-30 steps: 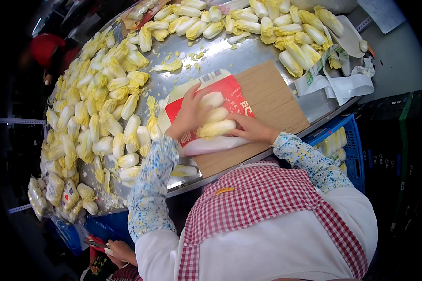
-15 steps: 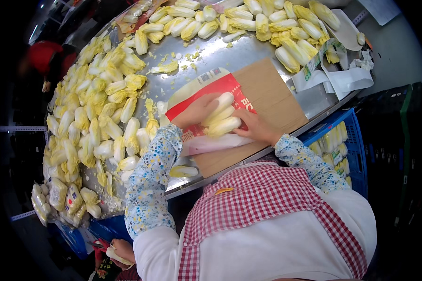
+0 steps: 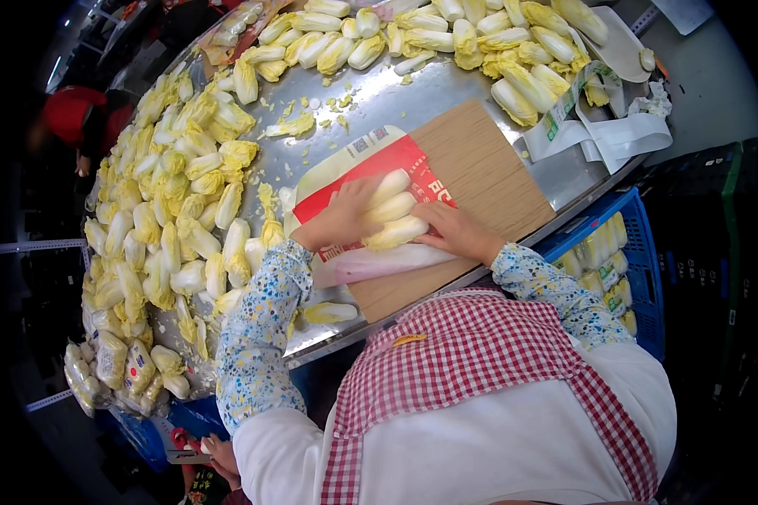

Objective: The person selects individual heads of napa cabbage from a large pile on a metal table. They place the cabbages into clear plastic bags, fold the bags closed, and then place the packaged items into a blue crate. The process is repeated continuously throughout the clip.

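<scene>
Three pale baby napa cabbages lie side by side on a red and clear printed plastic bag, which is spread over a brown wood-look board. My left hand is cupped around their left ends, which it partly hides. At the other side, the fingers of my right hand press against the white butt ends, mostly of the nearest cabbage. Both hands hold the group between them. A rolled edge of pinkish plastic film runs just below the cabbages. One loose baby napa cabbage lies left of the board's near corner.
A large heap of baby napa cabbages covers the metal table's left side, with more along its far edge. White strips of packaging film hang at the right. A blue crate holds packed cabbages. Co-workers' hands show at lower left.
The three cabbages now lie straighter and closer together on the bag. My left hand has shifted slightly left and down, its fingers more spread; my right hand stays by the butt ends.
</scene>
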Action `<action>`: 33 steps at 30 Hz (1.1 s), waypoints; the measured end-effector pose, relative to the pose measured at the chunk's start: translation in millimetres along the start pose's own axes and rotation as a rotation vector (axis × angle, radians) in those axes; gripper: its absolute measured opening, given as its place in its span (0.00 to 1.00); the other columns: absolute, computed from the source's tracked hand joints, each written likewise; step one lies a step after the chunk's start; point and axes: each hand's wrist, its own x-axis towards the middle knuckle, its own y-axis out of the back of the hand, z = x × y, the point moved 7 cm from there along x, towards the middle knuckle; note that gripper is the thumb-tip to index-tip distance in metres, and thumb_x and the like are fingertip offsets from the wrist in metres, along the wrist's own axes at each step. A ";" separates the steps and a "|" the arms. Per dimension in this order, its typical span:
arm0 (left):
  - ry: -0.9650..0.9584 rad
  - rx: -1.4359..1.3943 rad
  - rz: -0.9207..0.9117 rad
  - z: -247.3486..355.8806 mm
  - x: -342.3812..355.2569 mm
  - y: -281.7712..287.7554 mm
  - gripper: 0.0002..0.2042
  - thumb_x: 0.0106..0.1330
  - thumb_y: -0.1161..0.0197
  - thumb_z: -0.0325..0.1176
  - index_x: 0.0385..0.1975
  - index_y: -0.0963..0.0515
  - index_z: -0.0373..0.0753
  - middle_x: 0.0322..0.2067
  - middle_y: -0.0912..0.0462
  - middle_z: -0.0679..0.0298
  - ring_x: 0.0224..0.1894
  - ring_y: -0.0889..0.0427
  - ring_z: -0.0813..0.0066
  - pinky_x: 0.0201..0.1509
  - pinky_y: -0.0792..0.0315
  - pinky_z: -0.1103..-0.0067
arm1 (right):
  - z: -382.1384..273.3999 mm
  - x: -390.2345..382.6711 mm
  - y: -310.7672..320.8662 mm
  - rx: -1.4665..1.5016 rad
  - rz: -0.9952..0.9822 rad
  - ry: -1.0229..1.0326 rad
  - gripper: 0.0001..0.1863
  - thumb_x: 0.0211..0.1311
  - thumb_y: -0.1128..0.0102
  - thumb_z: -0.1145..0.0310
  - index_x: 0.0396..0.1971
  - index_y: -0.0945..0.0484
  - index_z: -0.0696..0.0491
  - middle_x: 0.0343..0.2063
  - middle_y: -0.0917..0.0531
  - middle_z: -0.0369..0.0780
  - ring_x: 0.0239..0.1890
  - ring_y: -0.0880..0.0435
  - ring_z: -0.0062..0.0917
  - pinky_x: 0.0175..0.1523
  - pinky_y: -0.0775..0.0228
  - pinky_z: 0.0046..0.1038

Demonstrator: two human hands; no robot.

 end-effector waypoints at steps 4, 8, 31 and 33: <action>-0.062 -0.102 -0.008 -7.6 0.6 -4.8 0.42 0.60 0.36 0.28 0.73 0.52 0.41 0.68 0.44 0.48 0.71 0.46 0.49 0.75 0.50 0.67 | 6.1 -1.5 -2.4 0.089 -0.045 -0.067 0.26 0.57 0.32 0.66 0.54 0.28 0.56 0.47 0.21 0.45 0.48 0.21 0.38 0.55 0.28 0.35; -0.100 -0.165 -0.024 -14.7 5.8 -1.2 0.43 0.58 0.34 0.27 0.73 0.50 0.42 0.69 0.45 0.50 0.71 0.46 0.49 0.74 0.48 0.67 | 3.7 1.5 -1.7 0.029 -0.114 0.043 0.26 0.57 0.32 0.66 0.55 0.28 0.56 0.48 0.21 0.45 0.49 0.22 0.38 0.55 0.28 0.36; -0.154 0.010 0.094 19.7 11.2 5.4 0.41 0.55 0.31 0.28 0.69 0.44 0.41 0.63 0.40 0.46 0.62 0.34 0.47 0.67 0.36 0.66 | -0.9 -8.5 10.8 0.099 -0.058 0.013 0.24 0.60 0.35 0.69 0.55 0.30 0.57 0.49 0.23 0.47 0.52 0.24 0.40 0.57 0.30 0.35; -0.161 -0.031 0.115 9.9 15.6 0.0 0.40 0.55 0.31 0.28 0.69 0.44 0.40 0.62 0.38 0.47 0.63 0.34 0.49 0.67 0.36 0.67 | 0.4 -11.2 13.2 0.139 -0.066 -0.037 0.23 0.60 0.36 0.70 0.54 0.29 0.56 0.48 0.23 0.46 0.51 0.24 0.39 0.56 0.31 0.34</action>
